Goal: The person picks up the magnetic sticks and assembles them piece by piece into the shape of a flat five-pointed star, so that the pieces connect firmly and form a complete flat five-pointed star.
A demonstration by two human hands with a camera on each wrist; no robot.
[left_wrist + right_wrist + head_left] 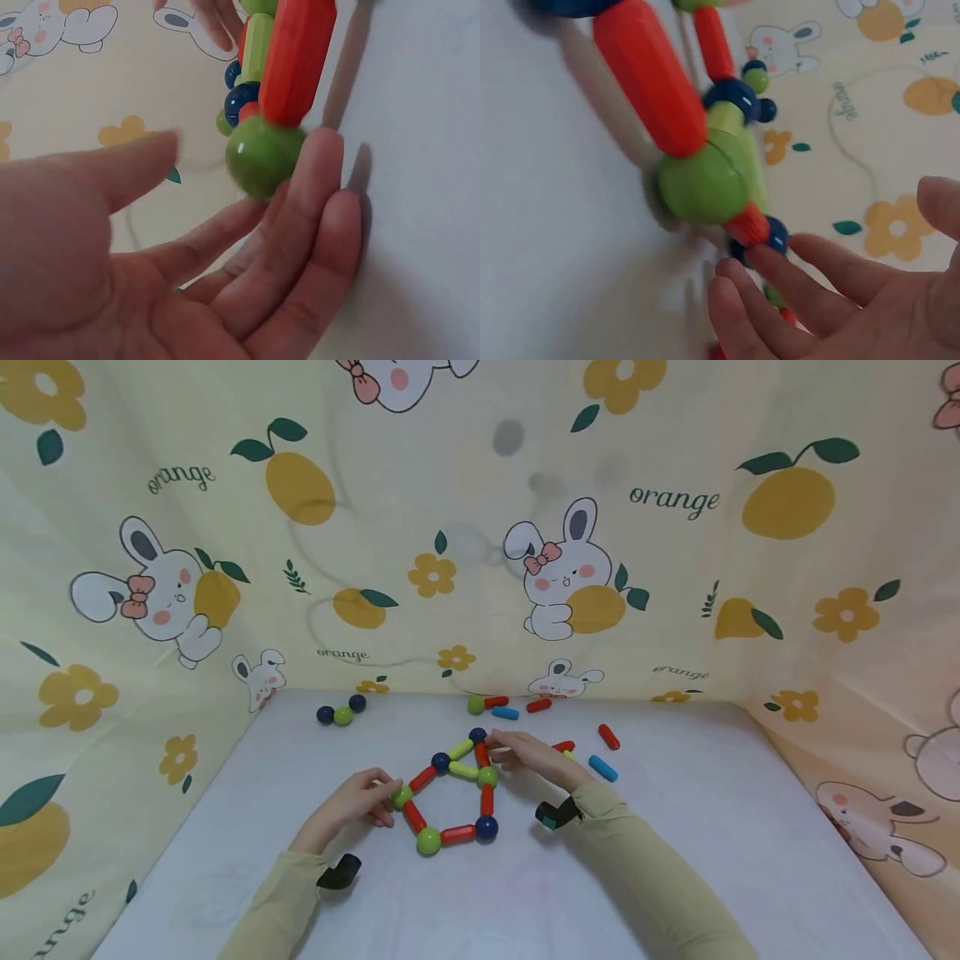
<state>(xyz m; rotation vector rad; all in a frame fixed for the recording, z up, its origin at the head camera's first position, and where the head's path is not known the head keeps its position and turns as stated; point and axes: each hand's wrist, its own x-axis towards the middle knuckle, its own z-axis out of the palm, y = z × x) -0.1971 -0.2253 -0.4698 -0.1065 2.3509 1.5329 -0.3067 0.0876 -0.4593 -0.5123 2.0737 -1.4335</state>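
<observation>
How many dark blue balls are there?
5. The red-green stick frame has three: one dark blue ball at its far tip, one just left, one at its near-right corner. Two more sit back left. The right hand may hide others.

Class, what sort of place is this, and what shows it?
Probably an indoor play or filming corner: a white table, rabbit-and-orange printed cloth hung behind it, and a ball-and-rod toy frame.
</observation>
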